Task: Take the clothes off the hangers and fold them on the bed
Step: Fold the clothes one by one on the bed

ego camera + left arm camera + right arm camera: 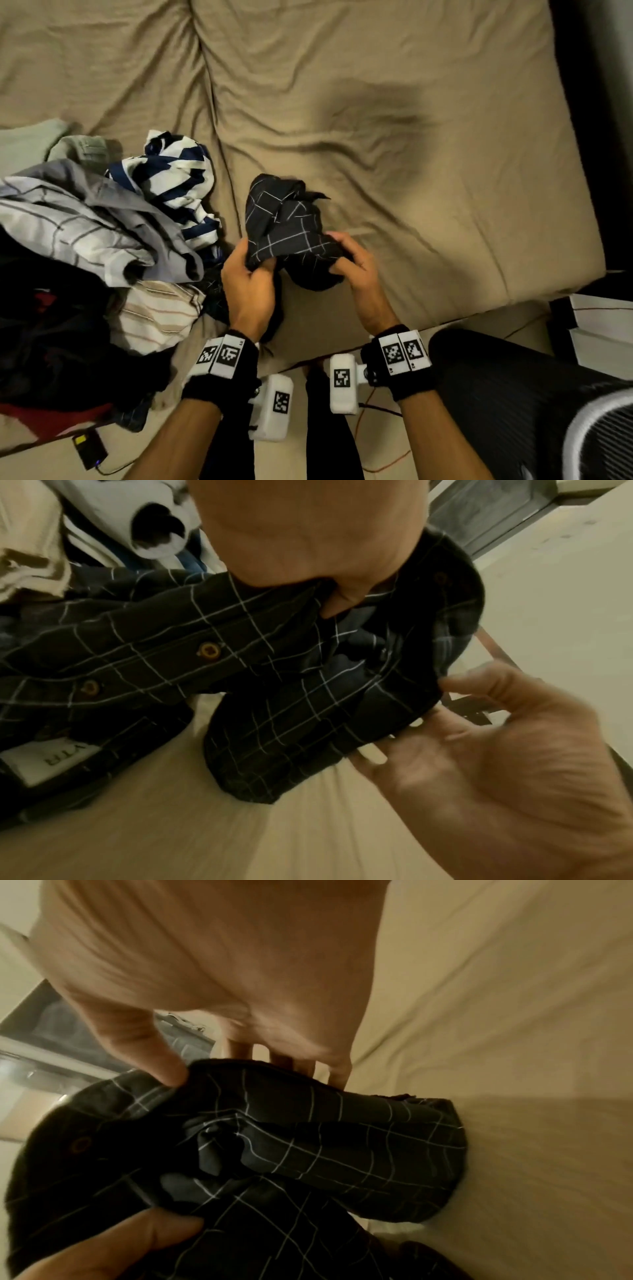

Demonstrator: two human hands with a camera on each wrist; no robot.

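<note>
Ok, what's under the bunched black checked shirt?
Tan bedsheet shows beneath the black checked shirt, gripped by left hand and right hand. Anything inside its folds is covered.

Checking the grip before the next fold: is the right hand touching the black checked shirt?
Touching. The right wrist view shows the right hand gripping the black checked shirt, thumb on top, fingers behind its edge.

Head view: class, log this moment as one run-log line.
left hand: grips black checked shirt | right hand: grips same shirt | shirt: bunched, unfolded, on bed
</note>
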